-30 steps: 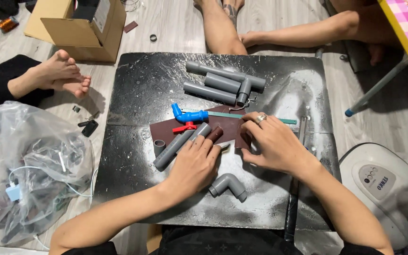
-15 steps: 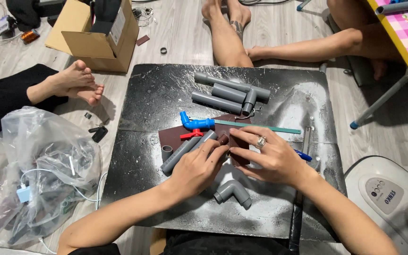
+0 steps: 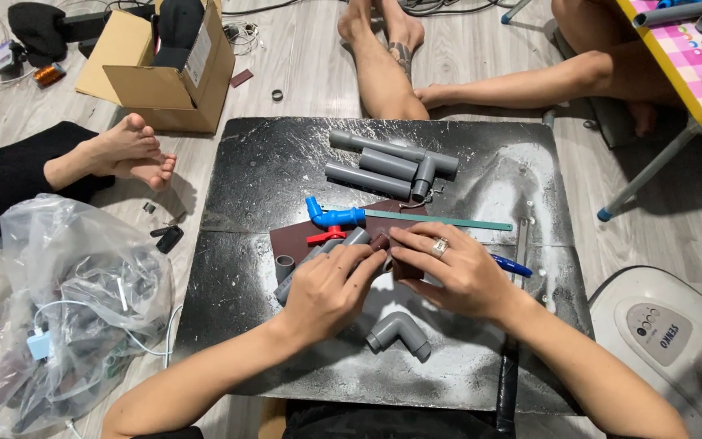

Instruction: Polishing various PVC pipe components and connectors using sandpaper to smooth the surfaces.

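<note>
A long grey plastic pipe (image 3: 318, 258) on the black bench (image 3: 262, 175) is clamped by the left hand (image 3: 328, 291); brown sandpaper (image 3: 404, 264) is pinched by the right hand (image 3: 455, 272). A grey elbow fitting (image 3: 400, 333) lies nearer; blue valve (image 3: 331, 216) and stacked pipes (image 3: 387, 167) lie beyond.

Person's own body, head view. Two bare forearms enter from 6 o'clock, sleeveless as far as the frame shows, no watch or bracelet at either wrist.

Left hand (image 3: 331, 289): bare, no ring or glove visible; fingernails short and unpainted.

Right hand (image 3: 457, 272): bare except for a silver metal ring with a raised patterned face (image 3: 440, 246) on one finger, toward 12 o'clock of the hand.

Dark black clothing (image 3: 383, 421) shows at 6 o'clock, between the forearms.
</note>
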